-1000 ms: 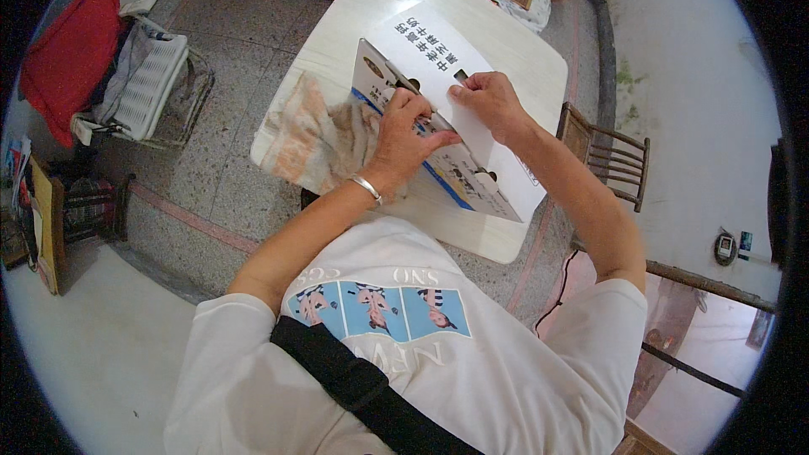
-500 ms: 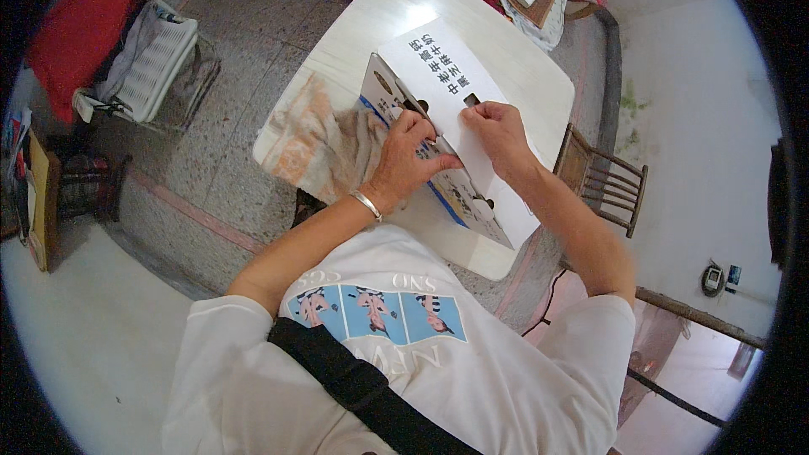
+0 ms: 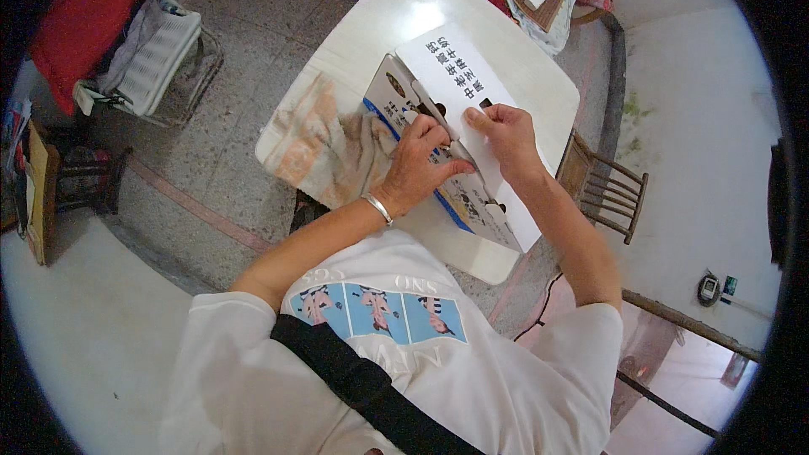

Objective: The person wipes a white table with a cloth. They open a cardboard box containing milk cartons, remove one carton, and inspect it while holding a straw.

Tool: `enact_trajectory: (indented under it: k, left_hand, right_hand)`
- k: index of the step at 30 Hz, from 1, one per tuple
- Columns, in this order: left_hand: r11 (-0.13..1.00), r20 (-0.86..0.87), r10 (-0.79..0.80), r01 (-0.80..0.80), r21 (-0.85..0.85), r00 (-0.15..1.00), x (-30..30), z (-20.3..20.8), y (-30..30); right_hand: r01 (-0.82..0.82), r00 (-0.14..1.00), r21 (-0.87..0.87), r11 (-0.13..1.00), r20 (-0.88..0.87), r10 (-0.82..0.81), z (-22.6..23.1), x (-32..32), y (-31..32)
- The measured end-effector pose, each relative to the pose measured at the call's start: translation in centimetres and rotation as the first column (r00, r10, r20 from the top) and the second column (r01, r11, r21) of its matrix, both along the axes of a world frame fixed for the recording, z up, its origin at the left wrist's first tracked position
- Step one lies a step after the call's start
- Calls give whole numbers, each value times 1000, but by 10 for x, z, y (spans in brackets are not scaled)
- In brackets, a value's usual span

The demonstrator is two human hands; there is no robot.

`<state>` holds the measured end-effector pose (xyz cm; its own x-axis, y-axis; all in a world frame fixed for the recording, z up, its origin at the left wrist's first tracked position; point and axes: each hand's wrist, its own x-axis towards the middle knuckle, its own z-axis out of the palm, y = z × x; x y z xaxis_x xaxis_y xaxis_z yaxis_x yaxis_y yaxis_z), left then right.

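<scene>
White cardboard makes up most of the carton (image 3: 482, 212) in front of me, which stands tilted on the pale table (image 3: 337, 55), towards its near right side. It looks light for its size, though I cannot see whether anything is inside. The board seems thin but fairly stiff across its flat faces, likely to bend at the creases and to crumple if squeezed at a corner. Its dry paper surface should not be slippery. Good places to take hold are the long folded edge and the flap (image 3: 447, 84) beside its cut-out slot.

My right hand (image 3: 511, 139) pinches that flap, thumb flat on the white side, fingers curled at the far edge next to the dark slot. My left hand (image 3: 415, 167) lies across the long edge of the near side, fingers bent over it and thumb stretched along it; I cannot tell how firmly it grips.

The carton is long and boxy. Its flap is plain white with bold black lettering; the side facing me is pale grey-white, with printed pictures, a dark oval near the upper end and a blue band along the bottom. Dark rounded notches break the crease. A crumpled beige and orange towel (image 3: 316, 139) lies to its left.
</scene>
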<state>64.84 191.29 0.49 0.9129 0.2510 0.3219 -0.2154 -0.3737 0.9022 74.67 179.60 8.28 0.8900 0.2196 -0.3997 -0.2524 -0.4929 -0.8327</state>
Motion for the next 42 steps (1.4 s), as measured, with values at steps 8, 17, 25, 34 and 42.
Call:
enact_trajectory:
  k: [8, 17, 25, 34, 42]
  left_hand:
    - [998, 29, -54, 54, -13, 998, -1, -11, 7]
    - [998, 79, -52, 55, -38, 995, 2, -9, 10]
    - [997, 27, -79, 79, 8, 997, 2, 6, 9]
    - [999, 4, 35, -35, -38, 999, 0, 13, -6]
    - [998, -31, 56, -55, 17, 998, -8, 8, -8]
  right_hand:
    - [78, 985, 124, 989, 145, -96, -24, -9, -6]
    - [137, 983, 195, 971, 97, -158, -1, -13, -2]
    - [-246, 903, -232, 941, 298, 310, 5, -10, -17]
    - [-191, 842, -357, 914, 420, 340, -2, -25, -14]
    - [-11, 973, -9, 1000, 229, 12, 57, 1, -29]
